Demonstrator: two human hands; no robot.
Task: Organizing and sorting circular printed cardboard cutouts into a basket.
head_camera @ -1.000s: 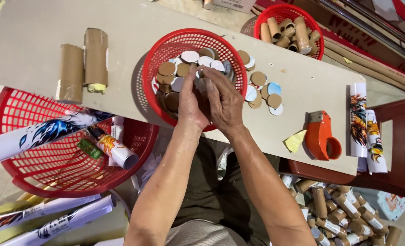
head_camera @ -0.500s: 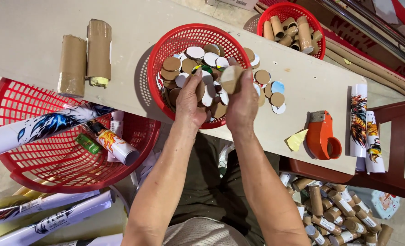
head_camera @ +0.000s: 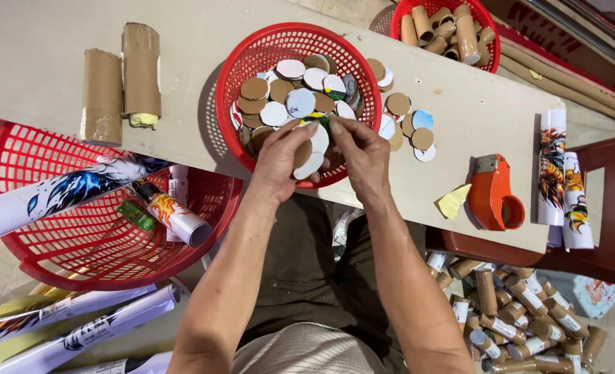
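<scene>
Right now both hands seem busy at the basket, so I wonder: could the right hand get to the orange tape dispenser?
Probably yes. The orange tape dispenser sits on the board just right of the right hand, with only bare board between them.

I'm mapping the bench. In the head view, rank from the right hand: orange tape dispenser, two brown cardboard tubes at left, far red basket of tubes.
From the right hand:
1. Orange tape dispenser, just to its right.
2. Far red basket of tubes, upper right.
3. Two brown cardboard tubes, far left.

Bright, even light from above. Soft shadow left of red basket [head_camera: 252, 62]. Sharp picture, edges bend slightly.
</scene>
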